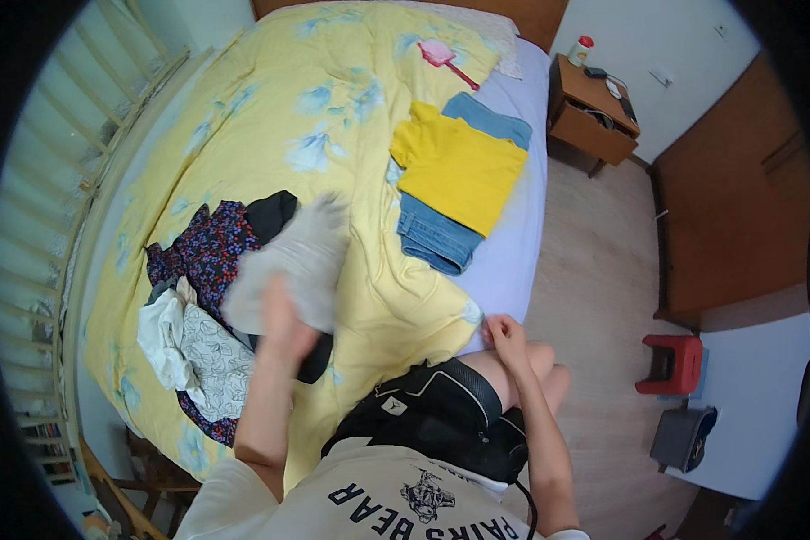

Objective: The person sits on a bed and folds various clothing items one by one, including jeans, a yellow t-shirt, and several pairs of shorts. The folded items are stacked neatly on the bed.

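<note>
My left hand (287,320) is blurred and grips a light grey garment (297,263) that it lifts over the yellow floral quilt (351,47). Beneath and beside the garment lie a dark floral garment (209,250), a black cloth (273,212), a white cloth (162,331) and a white line-patterned garment (219,358). My right hand (503,332) rests by my knee at the bed's edge, its fingers curled; whether it holds anything is unclear. Further up the bed, a folded yellow T-shirt (462,165) lies on top of folded blue jeans (439,236), with more blue denim (489,118) showing above it.
A pink and red hand-held item (439,52) lies near the pillow (472,23). Right of the bed stands a wooden nightstand (590,88) holding a red-capped bottle (580,50). A red stool (671,364) and a grey bin-like container (682,439) are at the right. A railing (61,270) runs along the left.
</note>
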Action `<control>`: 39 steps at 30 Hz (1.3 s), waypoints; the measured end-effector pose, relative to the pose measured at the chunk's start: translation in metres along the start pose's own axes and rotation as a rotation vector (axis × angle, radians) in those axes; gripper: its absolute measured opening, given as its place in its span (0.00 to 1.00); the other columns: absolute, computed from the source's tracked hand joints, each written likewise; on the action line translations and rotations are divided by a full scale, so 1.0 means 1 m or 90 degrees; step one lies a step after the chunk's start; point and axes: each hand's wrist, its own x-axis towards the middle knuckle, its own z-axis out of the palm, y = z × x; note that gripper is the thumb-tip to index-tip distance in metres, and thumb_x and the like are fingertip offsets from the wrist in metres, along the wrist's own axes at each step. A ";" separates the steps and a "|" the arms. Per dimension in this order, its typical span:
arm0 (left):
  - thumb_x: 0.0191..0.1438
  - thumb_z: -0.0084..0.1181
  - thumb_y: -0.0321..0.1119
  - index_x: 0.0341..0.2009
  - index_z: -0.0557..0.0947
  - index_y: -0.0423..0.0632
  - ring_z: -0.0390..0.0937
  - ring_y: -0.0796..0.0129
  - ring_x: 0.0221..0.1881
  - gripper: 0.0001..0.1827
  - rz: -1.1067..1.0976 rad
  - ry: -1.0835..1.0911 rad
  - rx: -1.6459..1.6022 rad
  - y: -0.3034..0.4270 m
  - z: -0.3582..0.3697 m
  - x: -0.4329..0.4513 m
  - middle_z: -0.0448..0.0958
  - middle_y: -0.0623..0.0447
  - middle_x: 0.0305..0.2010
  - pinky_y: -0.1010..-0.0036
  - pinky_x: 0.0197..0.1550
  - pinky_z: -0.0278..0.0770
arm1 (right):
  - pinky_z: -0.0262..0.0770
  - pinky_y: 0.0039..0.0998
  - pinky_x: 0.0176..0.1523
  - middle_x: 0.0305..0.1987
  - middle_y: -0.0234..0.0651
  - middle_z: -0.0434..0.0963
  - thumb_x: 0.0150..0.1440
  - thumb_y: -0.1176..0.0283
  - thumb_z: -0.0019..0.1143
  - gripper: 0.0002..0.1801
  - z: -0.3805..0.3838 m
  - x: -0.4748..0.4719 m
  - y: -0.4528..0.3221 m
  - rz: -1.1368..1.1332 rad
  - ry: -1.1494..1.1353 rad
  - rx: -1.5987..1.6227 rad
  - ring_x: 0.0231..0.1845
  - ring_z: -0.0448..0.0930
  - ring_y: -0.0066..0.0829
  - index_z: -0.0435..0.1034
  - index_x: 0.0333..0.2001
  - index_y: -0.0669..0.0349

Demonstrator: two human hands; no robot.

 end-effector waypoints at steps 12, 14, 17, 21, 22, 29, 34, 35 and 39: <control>0.67 0.45 0.44 0.50 0.78 0.46 0.76 0.72 0.45 0.17 -0.373 -0.080 0.139 -0.122 0.076 -0.046 0.79 0.54 0.46 0.76 0.50 0.71 | 0.72 0.25 0.34 0.30 0.38 0.77 0.58 0.70 0.62 0.12 0.002 -0.072 -0.115 -0.404 0.138 -0.150 0.28 0.76 0.28 0.72 0.44 0.61; 0.67 0.45 0.46 0.54 0.76 0.45 0.76 0.69 0.49 0.20 -0.279 -0.098 0.361 -0.121 0.071 -0.044 0.78 0.51 0.50 0.72 0.54 0.72 | 0.72 0.25 0.38 0.31 0.42 0.78 0.60 0.69 0.59 0.10 0.011 -0.067 -0.101 -0.251 0.025 -0.086 0.29 0.76 0.27 0.73 0.41 0.64; 0.67 0.46 0.47 0.52 0.77 0.44 0.77 0.68 0.47 0.20 -0.205 0.048 0.077 -0.099 0.074 -0.030 0.79 0.51 0.48 0.71 0.52 0.74 | 0.70 0.23 0.38 0.30 0.37 0.79 0.62 0.69 0.56 0.10 -0.007 -0.061 -0.099 -0.225 0.096 0.030 0.31 0.72 0.18 0.74 0.39 0.66; 0.67 0.47 0.45 0.48 0.78 0.42 0.78 0.69 0.45 0.19 0.036 0.091 0.063 -0.028 0.069 -0.003 0.80 0.51 0.43 0.72 0.49 0.76 | 0.68 0.20 0.39 0.29 0.23 0.75 0.66 0.66 0.51 0.15 -0.076 -0.039 -0.098 -0.257 0.389 0.117 0.32 0.69 0.14 0.75 0.36 0.69; 0.67 0.46 0.45 0.47 0.78 0.42 0.78 0.69 0.44 0.19 0.091 0.098 0.152 -0.019 0.069 0.000 0.80 0.51 0.43 0.73 0.49 0.75 | 0.68 0.20 0.40 0.29 0.22 0.75 0.67 0.65 0.50 0.15 -0.087 -0.039 -0.094 -0.281 0.373 0.098 0.32 0.68 0.14 0.75 0.36 0.68; 0.69 0.43 0.39 0.32 0.71 0.43 0.53 0.81 0.30 0.15 0.380 -0.077 0.649 0.017 0.093 0.016 0.60 0.63 0.27 0.82 0.32 0.54 | 0.63 0.17 0.44 0.33 0.20 0.70 0.67 0.64 0.49 0.11 -0.116 -0.049 -0.102 -0.220 0.231 0.434 0.38 0.69 0.15 0.72 0.43 0.61; 0.70 0.42 0.41 0.38 0.76 0.42 0.65 0.79 0.33 0.16 0.367 -0.108 0.699 0.009 0.132 0.040 0.71 0.59 0.33 0.80 0.36 0.64 | 0.67 0.24 0.53 0.46 0.30 0.76 0.64 0.68 0.51 0.10 -0.133 -0.031 -0.120 -0.195 0.242 0.340 0.47 0.72 0.20 0.71 0.46 0.59; 0.70 0.41 0.41 0.40 0.77 0.41 0.68 0.78 0.34 0.17 0.256 -0.095 0.716 0.001 0.136 0.044 0.74 0.58 0.34 0.79 0.38 0.68 | 0.69 0.25 0.51 0.47 0.31 0.75 0.62 0.72 0.54 0.10 -0.131 -0.026 -0.117 -0.185 0.312 0.100 0.44 0.73 0.21 0.70 0.47 0.62; 0.70 0.40 0.42 0.49 0.75 0.40 0.77 0.70 0.43 0.18 -0.059 -0.027 0.161 -0.027 0.144 0.058 0.78 0.51 0.43 0.72 0.47 0.76 | 0.71 0.23 0.46 0.41 0.34 0.77 0.57 0.75 0.59 0.11 -0.096 -0.027 -0.096 -0.315 0.371 0.038 0.41 0.75 0.20 0.71 0.44 0.64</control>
